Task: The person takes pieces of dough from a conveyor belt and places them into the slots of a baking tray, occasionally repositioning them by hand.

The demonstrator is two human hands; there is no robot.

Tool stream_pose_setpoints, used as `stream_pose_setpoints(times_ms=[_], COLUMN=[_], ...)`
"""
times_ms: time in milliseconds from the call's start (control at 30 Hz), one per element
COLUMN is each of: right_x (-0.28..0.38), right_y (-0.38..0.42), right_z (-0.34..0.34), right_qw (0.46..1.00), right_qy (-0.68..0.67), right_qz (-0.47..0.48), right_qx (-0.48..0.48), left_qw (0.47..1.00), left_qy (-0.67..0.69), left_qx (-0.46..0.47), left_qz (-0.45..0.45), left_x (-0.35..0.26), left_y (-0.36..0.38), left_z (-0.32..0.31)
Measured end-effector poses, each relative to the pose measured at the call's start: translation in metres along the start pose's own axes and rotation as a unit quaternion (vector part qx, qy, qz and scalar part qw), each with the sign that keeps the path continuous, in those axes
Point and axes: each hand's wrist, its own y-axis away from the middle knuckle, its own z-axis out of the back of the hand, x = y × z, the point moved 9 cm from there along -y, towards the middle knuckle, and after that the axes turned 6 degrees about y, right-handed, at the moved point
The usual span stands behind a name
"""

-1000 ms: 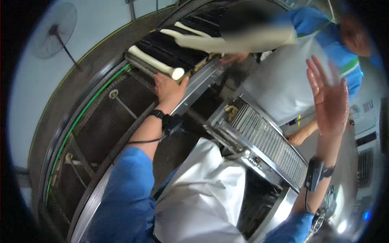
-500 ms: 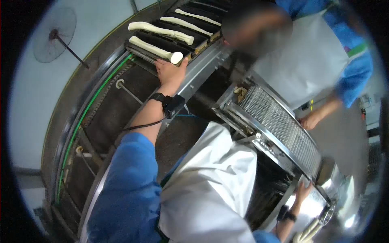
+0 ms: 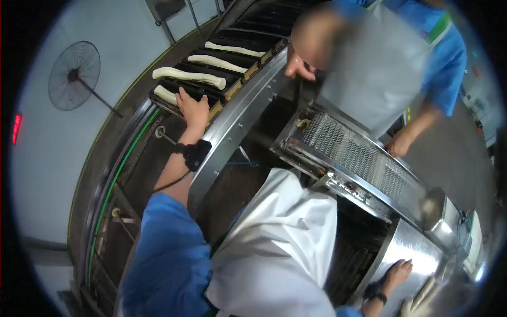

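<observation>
My left hand (image 3: pixel 193 108) lies over the near end of a long pale root (image 3: pixel 165 94), fingers stretched and apart, hiding much of it. That root rests in the closest black tray (image 3: pixel 170 84) of a curved conveyor. Just beyond it lies a second, thicker pale root (image 3: pixel 187 75) in its own tray. My right hand (image 3: pixel 400 271) rests with fingers extended on a shiny metal surface (image 3: pixel 409 243) at lower right. Close beside it are several long pale pieces (image 3: pixel 422 297), partly cut off by the dark frame edge.
Further trays hold more pale roots (image 3: pixel 216 63). A co-worker in a white apron (image 3: pixel 380 74) stands across a mesh belt (image 3: pixel 359 153), one hand (image 3: pixel 400 143) at its far side. The steel conveyor side (image 3: pixel 248 100) curves between us. A fan (image 3: pixel 74 74) stands at left.
My left hand has gone from the tray's front edge onto the closest root. My right hand has shifted from the metal surface's upper edge to its middle. The view has turned; the co-worker's other hand now shows.
</observation>
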Motion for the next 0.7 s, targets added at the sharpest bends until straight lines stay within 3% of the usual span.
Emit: stream_pose_setpoints(times_ms=[67, 100, 167, 200, 233, 267, 300, 333, 367, 400, 433, 467, 533, 567, 600, 633, 700], right_x=[-0.008, -0.013, -0.015, -0.019, -0.021, -0.019, -0.015, -0.012, -0.014, -0.015, -0.013, -0.008, -0.005, -0.004, -0.001, 0.000, 0.004], right_y=[-0.004, -0.006, -0.013, -0.017, -0.022, -0.024, -0.026, -0.028, -0.025, -0.024, -0.024, -0.022, -0.025, -0.026, -0.027, -0.029, -0.031], right_z=[-0.003, -0.003, -0.016, -0.020, -0.018, -0.024, -0.028, -0.027, -0.025, -0.022, -0.016, -0.011, -0.007, -0.008, -0.011, -0.014, -0.014], right_qw=[0.998, 0.993, 0.995, 0.996, 0.997, 0.998, 0.996, 0.995, 0.996, 0.995, 0.995, 0.996, 0.997, 0.997, 0.998, 0.997, 0.997], right_qy=[-0.037, -0.077, -0.056, -0.032, -0.027, 0.020, 0.069, 0.070, 0.023, -0.021, -0.019, -0.015, -0.012, -0.012, -0.014, -0.016, -0.016], right_qz=[-0.043, -0.087, -0.085, -0.084, -0.079, -0.061, -0.042, -0.041, -0.066, -0.090, -0.090, -0.080, -0.071, -0.059, -0.050, -0.053, -0.063], right_qx=[-0.009, -0.019, -0.011, -0.003, 0.001, 0.021, 0.049, 0.050, 0.048, 0.045, 0.045, 0.043, 0.033, 0.039, 0.044, 0.045, 0.040], left_qw=[0.992, 0.992, 0.952, 0.892, 0.892, 0.967, 0.883, 0.883, 0.940, 0.959, 0.939, 0.881, 0.971, 0.983, 0.984, 0.987, 0.943], left_qy=[-0.029, -0.030, 0.134, 0.270, 0.263, -0.001, -0.271, -0.272, -0.149, -0.020, 0.109, 0.233, 0.037, -0.078, -0.059, 0.064, 0.200], left_qx=[0.028, 0.027, 0.010, -0.006, -0.007, 0.197, 0.375, 0.376, 0.303, 0.219, 0.126, 0.028, -0.007, -0.046, -0.017, -0.019, 0.058], left_qz=[0.121, 0.122, 0.275, 0.363, 0.368, 0.160, -0.075, -0.075, 0.053, 0.181, 0.302, 0.411, 0.238, 0.161, 0.168, 0.147, 0.261], left_x=[0.006, 0.004, 0.025, 0.030, 0.046, 0.050, 0.055, 0.082, 0.124, 0.168, 0.208, 0.232, 0.118, 0.052, 0.055, 0.049, 0.038], left_y=[-0.008, -0.014, -0.013, -0.005, -0.013, -0.035, -0.032, -0.042, -0.061, -0.074, -0.077, -0.071, -0.071, -0.066, -0.081, -0.093, -0.087], left_z=[-0.004, -0.005, -0.013, -0.018, -0.013, -0.015, -0.038, -0.044, -0.045, -0.051, -0.058, -0.063, -0.016, 0.009, -0.004, -0.017, -0.045])
